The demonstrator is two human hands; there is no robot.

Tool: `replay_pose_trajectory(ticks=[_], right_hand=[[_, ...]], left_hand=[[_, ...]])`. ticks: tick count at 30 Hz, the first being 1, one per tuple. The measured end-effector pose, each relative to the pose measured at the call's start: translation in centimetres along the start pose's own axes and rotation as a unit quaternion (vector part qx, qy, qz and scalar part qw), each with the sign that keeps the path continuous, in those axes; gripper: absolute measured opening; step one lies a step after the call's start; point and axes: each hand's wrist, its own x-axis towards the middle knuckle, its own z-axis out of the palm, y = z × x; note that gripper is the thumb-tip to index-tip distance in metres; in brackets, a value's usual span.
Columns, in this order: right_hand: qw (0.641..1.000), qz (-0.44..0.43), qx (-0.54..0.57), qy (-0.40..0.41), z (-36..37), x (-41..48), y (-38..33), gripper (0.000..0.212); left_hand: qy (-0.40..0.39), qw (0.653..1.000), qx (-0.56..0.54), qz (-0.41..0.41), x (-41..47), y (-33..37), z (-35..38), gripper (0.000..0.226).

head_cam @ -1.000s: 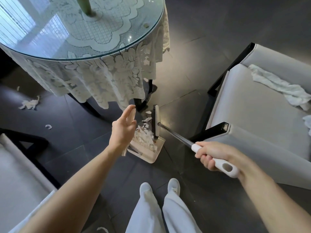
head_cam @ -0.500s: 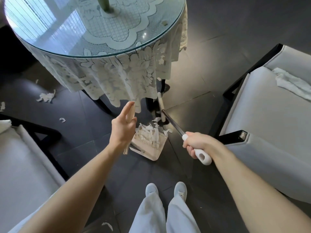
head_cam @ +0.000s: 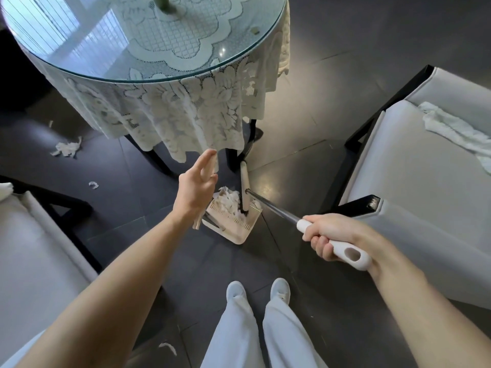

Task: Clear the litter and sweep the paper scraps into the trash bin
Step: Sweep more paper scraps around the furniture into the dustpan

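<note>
Beyond the dustpan, table legs and hanging lace cloth block the way. A chair crowds its right; floor opens left.

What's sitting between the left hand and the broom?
A heap of white paper scraps, piled in the dustpan, lies between the left hand and the broom. The head view shows it.

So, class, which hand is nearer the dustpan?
Left. The left hand is just beside the dustpan, at its left edge; the right hand sits farther right, gripping the broom handle.
</note>
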Motion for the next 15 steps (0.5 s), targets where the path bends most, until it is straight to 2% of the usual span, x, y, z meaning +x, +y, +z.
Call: replay_pose_trajectory(ticks=[10, 13, 15], right_hand=[[0.996, -0.026, 0.083, -0.017, -2.1, -0.6, -0.8, 0.035], [0.997, -0.026, 0.072, -0.016, -1.8, 0.3, -2.1, 0.029], [0.998, -0.032, 0.060, -0.001, -0.9, 1.4, -2.9, 0.033]], left_hand=[[0.010, 0.999, 0.043, 0.026, -1.0, -0.4, 0.1, 0.050], [0.017, 0.998, 0.051, 0.027, -1.0, -0.8, -0.1, 0.051], [0.031, 0.998, 0.053, 0.021, -0.9, -1.0, -0.1, 0.051]])
